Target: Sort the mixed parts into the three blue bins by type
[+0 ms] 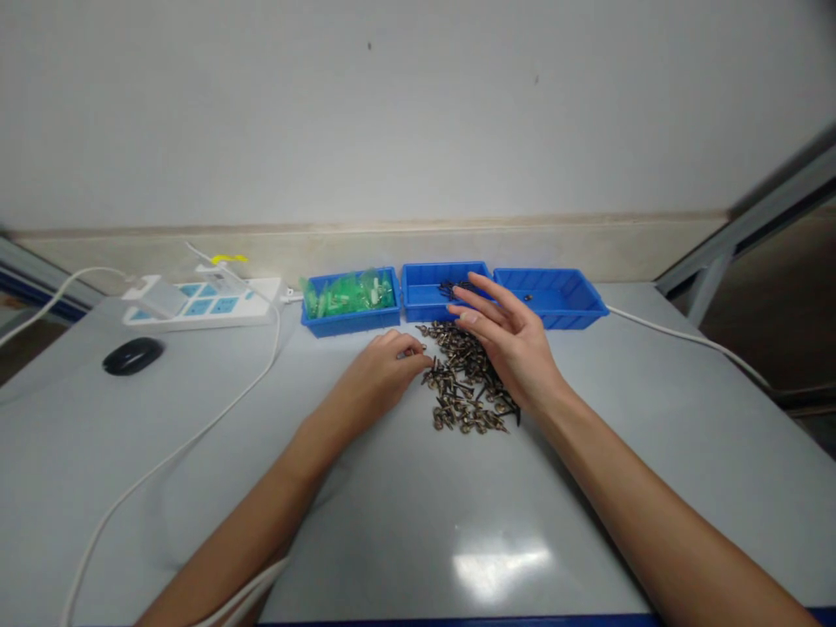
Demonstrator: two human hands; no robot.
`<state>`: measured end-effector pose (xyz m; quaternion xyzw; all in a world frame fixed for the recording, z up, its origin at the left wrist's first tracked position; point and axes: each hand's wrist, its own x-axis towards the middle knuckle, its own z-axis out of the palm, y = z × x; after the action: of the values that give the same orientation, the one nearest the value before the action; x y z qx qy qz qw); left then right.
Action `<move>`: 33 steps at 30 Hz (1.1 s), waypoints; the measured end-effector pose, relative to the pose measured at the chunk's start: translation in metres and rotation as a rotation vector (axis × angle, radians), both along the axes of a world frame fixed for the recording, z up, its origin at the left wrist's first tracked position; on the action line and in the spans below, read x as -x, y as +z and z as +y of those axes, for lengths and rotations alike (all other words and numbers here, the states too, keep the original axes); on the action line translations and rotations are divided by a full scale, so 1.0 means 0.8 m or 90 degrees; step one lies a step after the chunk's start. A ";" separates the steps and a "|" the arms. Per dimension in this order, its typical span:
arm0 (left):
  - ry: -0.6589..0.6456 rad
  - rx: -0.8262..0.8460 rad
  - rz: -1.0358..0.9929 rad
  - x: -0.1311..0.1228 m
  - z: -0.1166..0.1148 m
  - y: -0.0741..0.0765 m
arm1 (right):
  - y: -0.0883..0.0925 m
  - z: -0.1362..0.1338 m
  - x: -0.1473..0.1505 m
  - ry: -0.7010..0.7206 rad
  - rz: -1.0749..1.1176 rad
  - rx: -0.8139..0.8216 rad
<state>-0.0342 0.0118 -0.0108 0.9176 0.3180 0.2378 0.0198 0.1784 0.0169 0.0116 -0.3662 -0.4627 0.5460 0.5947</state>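
Loose screws [467, 383] lie heaped mid-desk [392, 522], apparently so that both hands can reach them. The left hand [379, 374], at the heap's left edge, has its fingertips pinched on one screw. The right hand [513, 335], open with fingers spread, hovers over the heap's right side, its tips over the middle bin [421, 292], which stands just beyond the heap. The left bin [349, 324] holds green parts; the right bin [568, 315] holds a stray piece.

A workshop bench: blue parts bins [552, 300] and loose screws [467, 383].
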 end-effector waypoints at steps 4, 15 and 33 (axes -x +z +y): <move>-0.001 0.010 0.005 -0.003 -0.002 0.001 | 0.001 -0.007 -0.005 0.007 -0.019 0.017; 0.041 0.070 0.061 -0.001 0.002 0.005 | 0.004 -0.010 -0.008 0.025 -0.029 0.027; 0.054 0.115 -0.292 -0.010 -0.017 0.031 | 0.006 -0.019 -0.012 0.256 -0.222 0.040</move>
<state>-0.0264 -0.0020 0.0143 0.8197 0.3637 0.4111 0.1634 0.1879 0.0013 0.0160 -0.3738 -0.6041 0.5962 0.3741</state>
